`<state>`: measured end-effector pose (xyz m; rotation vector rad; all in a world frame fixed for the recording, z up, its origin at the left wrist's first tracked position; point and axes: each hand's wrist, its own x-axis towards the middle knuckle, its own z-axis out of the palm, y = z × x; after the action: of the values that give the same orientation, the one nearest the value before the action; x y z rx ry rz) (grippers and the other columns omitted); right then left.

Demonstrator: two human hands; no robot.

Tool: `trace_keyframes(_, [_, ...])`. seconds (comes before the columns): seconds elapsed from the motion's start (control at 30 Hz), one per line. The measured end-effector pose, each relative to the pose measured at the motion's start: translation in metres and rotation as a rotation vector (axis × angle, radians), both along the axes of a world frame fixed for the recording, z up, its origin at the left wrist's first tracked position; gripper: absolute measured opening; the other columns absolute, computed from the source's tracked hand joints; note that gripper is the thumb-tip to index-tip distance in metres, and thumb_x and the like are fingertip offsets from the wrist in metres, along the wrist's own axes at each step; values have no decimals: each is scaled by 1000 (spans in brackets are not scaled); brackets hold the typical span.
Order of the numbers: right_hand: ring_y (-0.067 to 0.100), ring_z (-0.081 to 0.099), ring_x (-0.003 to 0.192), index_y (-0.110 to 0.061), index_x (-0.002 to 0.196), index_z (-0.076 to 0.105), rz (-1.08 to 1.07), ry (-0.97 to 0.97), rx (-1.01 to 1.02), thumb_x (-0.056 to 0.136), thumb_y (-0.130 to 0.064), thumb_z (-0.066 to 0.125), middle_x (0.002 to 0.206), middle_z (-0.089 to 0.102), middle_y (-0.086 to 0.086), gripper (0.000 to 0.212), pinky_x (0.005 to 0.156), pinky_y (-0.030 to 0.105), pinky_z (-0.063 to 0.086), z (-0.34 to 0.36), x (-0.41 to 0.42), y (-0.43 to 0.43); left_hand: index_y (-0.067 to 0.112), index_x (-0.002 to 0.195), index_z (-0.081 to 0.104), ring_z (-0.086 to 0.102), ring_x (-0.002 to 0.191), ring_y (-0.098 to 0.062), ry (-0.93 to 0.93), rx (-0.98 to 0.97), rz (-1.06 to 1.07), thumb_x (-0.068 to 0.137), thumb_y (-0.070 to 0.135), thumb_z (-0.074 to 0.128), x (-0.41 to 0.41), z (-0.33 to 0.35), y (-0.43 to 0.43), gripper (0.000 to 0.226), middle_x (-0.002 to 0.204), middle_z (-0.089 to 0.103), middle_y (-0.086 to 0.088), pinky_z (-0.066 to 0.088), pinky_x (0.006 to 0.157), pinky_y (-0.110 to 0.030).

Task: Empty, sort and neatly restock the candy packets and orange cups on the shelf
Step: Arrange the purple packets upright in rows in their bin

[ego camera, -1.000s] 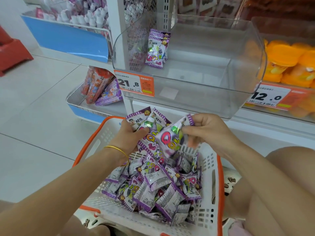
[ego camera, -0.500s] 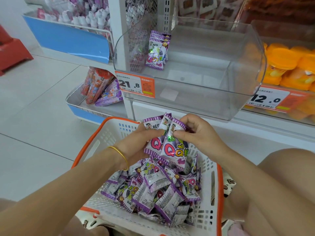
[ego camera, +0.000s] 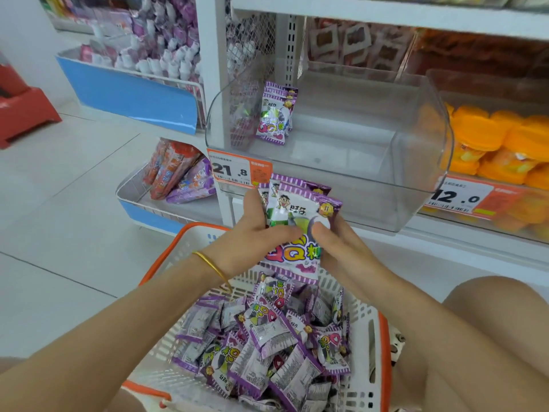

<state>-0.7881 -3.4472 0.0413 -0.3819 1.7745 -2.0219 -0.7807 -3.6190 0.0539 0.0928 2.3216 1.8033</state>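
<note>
Gripping a small stack of purple candy packets (ego camera: 300,221), both hands, left hand (ego camera: 255,245) and right hand (ego camera: 338,248), clamp its sides. Below sits the basket (ego camera: 375,346) of loose packets (ego camera: 267,346). A few stand in the clear bin (ego camera: 416,162).

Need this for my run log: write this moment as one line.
left hand: grips stack of purple candy packets | right hand: grips same stack | clear bin: standing packets at left | basket: loose packets

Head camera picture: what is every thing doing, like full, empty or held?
clear bin: almost empty.
shelved packets: standing, back left of bin.
held packets: upright stack.
left hand: grips held packets.
right hand: grips held packets.
basket: heaped with loose packets.
orange cups: piled on shelf.
</note>
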Motion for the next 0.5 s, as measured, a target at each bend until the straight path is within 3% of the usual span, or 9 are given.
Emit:
trace_keyframes(0.03, [9, 61, 112, -29, 119, 51, 43, 67, -10, 79, -32, 71, 120, 66, -10, 45, 91, 26, 49, 7, -3, -4, 19, 118, 31, 46, 81, 21, 0, 37, -10, 84, 32, 64, 0, 11, 1, 50, 106, 47, 11, 38, 74, 1])
trace_keyframes(0.1, [4, 65, 101, -25, 111, 57, 28, 205, 0, 84, -6, 64, 105, 71, -13, 33, 83, 18, 50, 28, -11, -14, 25, 93, 36, 43, 58, 16, 62, 78, 8, 88, 29, 56, -14, 26, 5, 21, 84, 38, 12, 37, 63, -1])
trace_keyframes(0.17, [9, 68, 93, -21, 110, 60, -36, 253, -1, 83, 1, 63, 100, 72, -7, 34, 80, 22, 53, 54, -24, -21, 27, 80, 38, 47, 69, 12, 255, -80, 59, 97, 30, 46, -28, 46, -1, 19, 75, 39, 17, 36, 62, -2])
trace_keyframes(0.23, [15, 69, 90, -18, 107, 63, -82, 241, -36, 76, -4, 70, 99, 73, -2, 35, 81, 29, 56, 81, -47, -20, 27, 96, 53, 52, 94, 6, 430, -262, 182, 98, 43, 33, -44, 62, -14, 25, 91, 54, 14, 37, 78, -4])
trace_keyframes(0.3, [19, 69, 89, -17, 105, 64, -164, 194, 18, 72, -17, 73, 96, 73, 0, 34, 85, 37, 54, 99, -84, -19, 14, 125, 55, 48, 121, -18, 656, -538, 160, 91, 61, 26, -57, 60, -33, 65, 123, 57, -5, 30, 104, -24])
trace_keyframes(0.37, [14, 67, 81, -18, 99, 66, -236, 150, 173, 79, -20, 73, 85, 73, -5, 22, 84, 38, 52, 98, -133, -22, 3, 127, 55, 44, 127, -37, 754, -873, 104, 90, 61, 30, -72, 38, -54, 73, 131, 54, -18, 31, 109, -42])
trace_keyframes(0.43, [7, 67, 69, -15, 95, 66, -244, 96, 326, 80, -19, 74, 74, 72, -9, 17, 75, 31, 53, 81, -173, -30, 4, 126, 57, 42, 130, -39, 723, -1039, 29, 87, 54, 37, -79, 24, -59, 66, 132, 53, -19, 32, 107, -54])
trace_keyframes(0.5, [14, 70, 78, -6, 108, 66, -226, 17, 391, 76, -16, 79, 90, 74, 2, 36, 79, 37, 56, 58, -205, -49, 9, 127, 57, 43, 130, -37, 744, -1103, 2, 85, 52, 38, -83, 18, -59, 63, 134, 54, -16, 28, 106, -56])
